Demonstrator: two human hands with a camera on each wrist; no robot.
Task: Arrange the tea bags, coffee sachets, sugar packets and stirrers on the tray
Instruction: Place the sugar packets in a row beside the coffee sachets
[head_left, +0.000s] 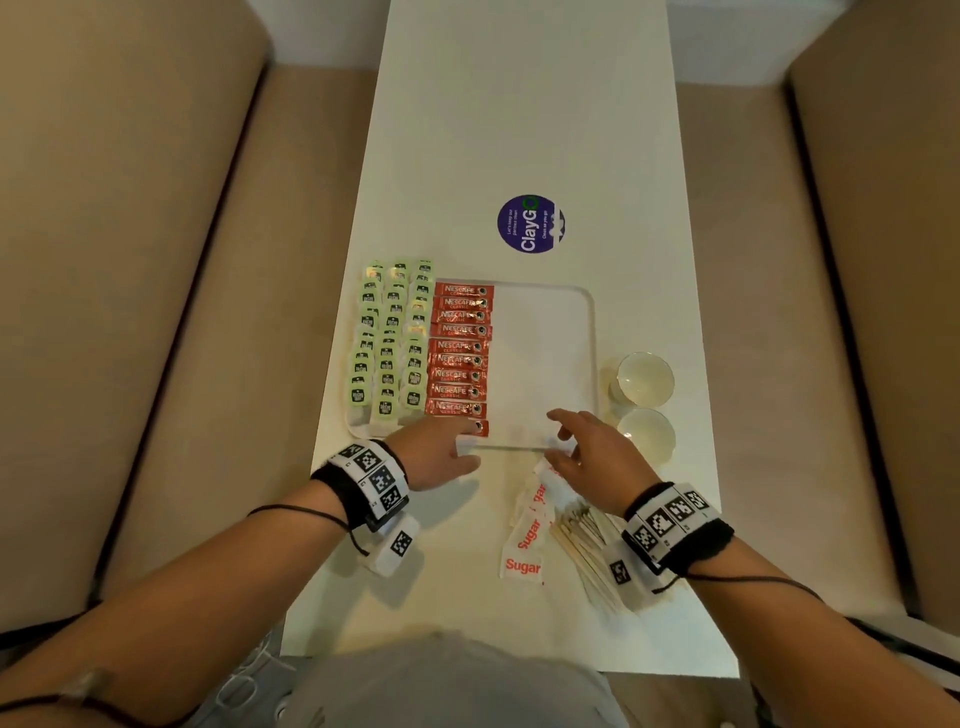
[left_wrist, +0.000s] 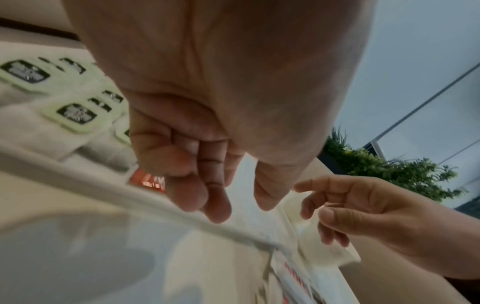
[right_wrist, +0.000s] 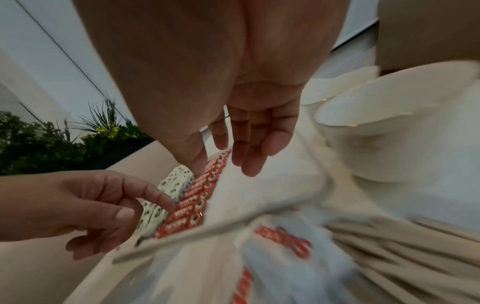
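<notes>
A white tray (head_left: 545, 338) holds three columns of green tea bags (head_left: 392, 343) at its left and one column of red coffee sachets (head_left: 460, 358) beside them; its right half is bare. My left hand (head_left: 470, 436) is at the tray's near edge, its index finger (right_wrist: 166, 202) stretched onto the nearest sachet (right_wrist: 192, 207), the other fingers loosely curled. My right hand (head_left: 566, 436) hovers over the tray's near right corner, fingers relaxed and holding nothing. White sugar packets (head_left: 524, 540) and wooden stirrers (head_left: 587, 540) lie on the table below it.
Two white cups (head_left: 644, 376) (head_left: 647, 434) stand on the table just right of the tray. A round purple sticker (head_left: 530, 223) is stuck on the table beyond it. Beige sofa seats flank the narrow white table (head_left: 519, 104).
</notes>
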